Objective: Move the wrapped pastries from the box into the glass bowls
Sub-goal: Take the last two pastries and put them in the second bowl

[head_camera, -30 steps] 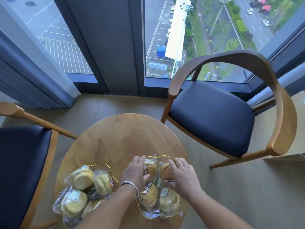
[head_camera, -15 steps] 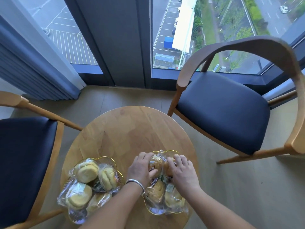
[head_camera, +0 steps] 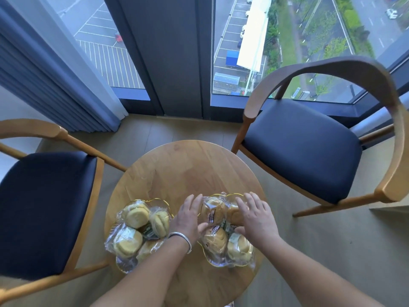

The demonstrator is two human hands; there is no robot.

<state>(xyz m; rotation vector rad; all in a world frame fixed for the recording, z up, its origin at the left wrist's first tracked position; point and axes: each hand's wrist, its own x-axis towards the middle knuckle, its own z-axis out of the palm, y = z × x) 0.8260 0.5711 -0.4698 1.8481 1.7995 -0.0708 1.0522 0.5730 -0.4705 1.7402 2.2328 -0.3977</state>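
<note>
On round table (head_camera: 177, 169), wrapped pastries (head_camera: 132, 227) filling left bowl (head_camera: 159, 201) and right bowl (head_camera: 204, 257); no box visible. Left hand (head_camera: 188, 218) and right hand (head_camera: 256, 218) spread flat, flanking far-right pastries. Apparently near finished.

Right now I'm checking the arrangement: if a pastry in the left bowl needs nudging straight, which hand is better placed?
The left hand. It rests between the two bowls, right beside the left bowl; the right hand lies over the right bowl's far side and would have to cross over.
</note>
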